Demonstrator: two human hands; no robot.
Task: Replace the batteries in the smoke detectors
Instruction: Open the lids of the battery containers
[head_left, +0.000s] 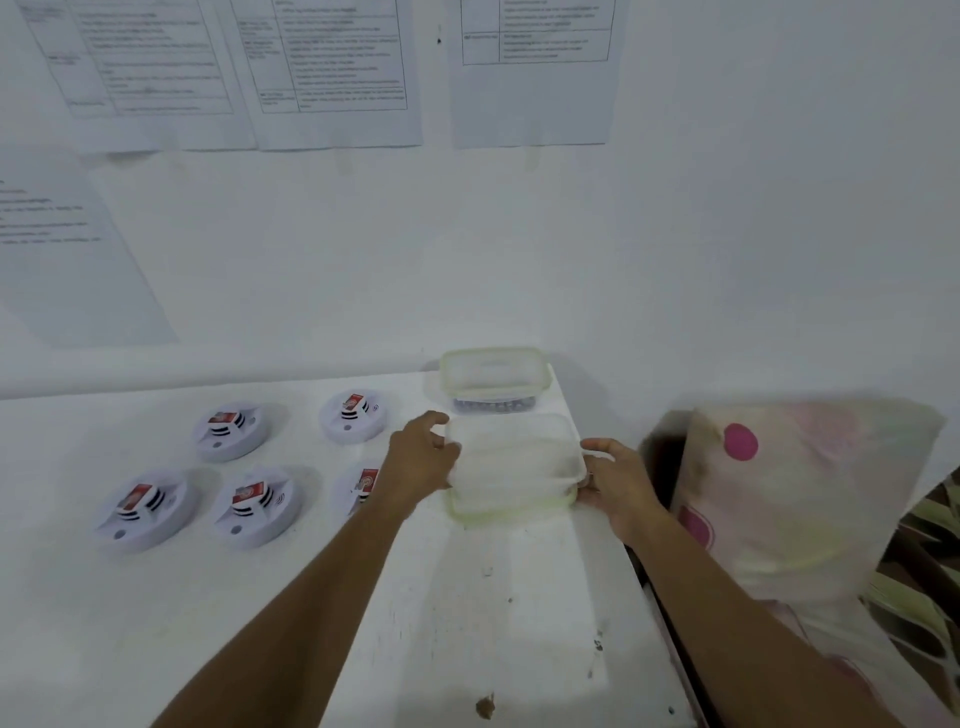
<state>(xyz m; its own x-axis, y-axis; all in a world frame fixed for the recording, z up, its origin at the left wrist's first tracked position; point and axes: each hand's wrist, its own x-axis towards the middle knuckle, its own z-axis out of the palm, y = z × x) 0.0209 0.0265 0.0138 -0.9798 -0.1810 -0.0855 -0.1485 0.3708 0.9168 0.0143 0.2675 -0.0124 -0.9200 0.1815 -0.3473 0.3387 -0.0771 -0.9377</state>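
Observation:
Several white round smoke detectors lie on the white table (467, 597), each with a red and white battery showing on top; one (231, 430) lies at the back left, another (148, 509) at the front left. My left forearm partly hides one detector (363, 486). Both my hands hold a clear plastic container (514, 462) with a pale green rim. My left hand (423, 457) grips its left side. On its right side is my right hand (615, 480). Behind it stands a second clear container (493, 382) with dark small items in its bottom.
The table meets a white wall with printed paper sheets (332, 67) stuck on it. The table's right edge runs just past the containers. Beyond it lies a pillow (800, 499) with pink spots and patterned fabric (930, 561).

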